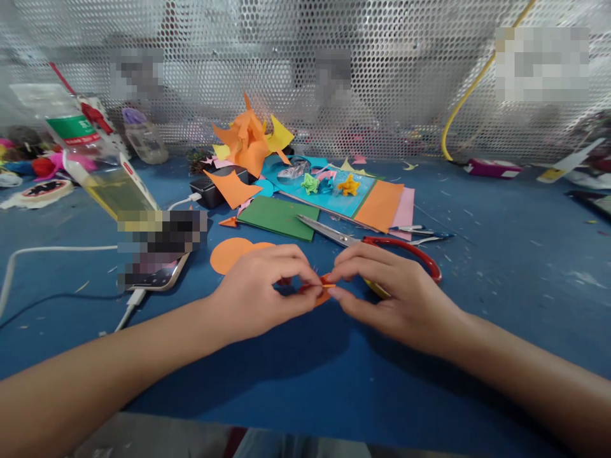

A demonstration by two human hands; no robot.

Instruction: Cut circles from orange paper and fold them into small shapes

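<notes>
My left hand point(265, 289) and my right hand point(391, 292) meet over the blue table point(501, 267), both pinching one small folded piece of orange paper point(324, 289) between fingertips. The paper is mostly hidden by my fingers. Just behind my right hand lie scissors point(334, 234) with red handles. An orange paper circle point(229, 254) lies beyond my left hand.
A phone point(155, 277) on a white cable lies at the left. Green point(279, 217), orange point(379, 205) and pink sheets, small paper stars point(348, 184) and a heap of orange and yellow scraps point(245, 140) sit behind. A perforated metal screen point(382, 76) closes the back.
</notes>
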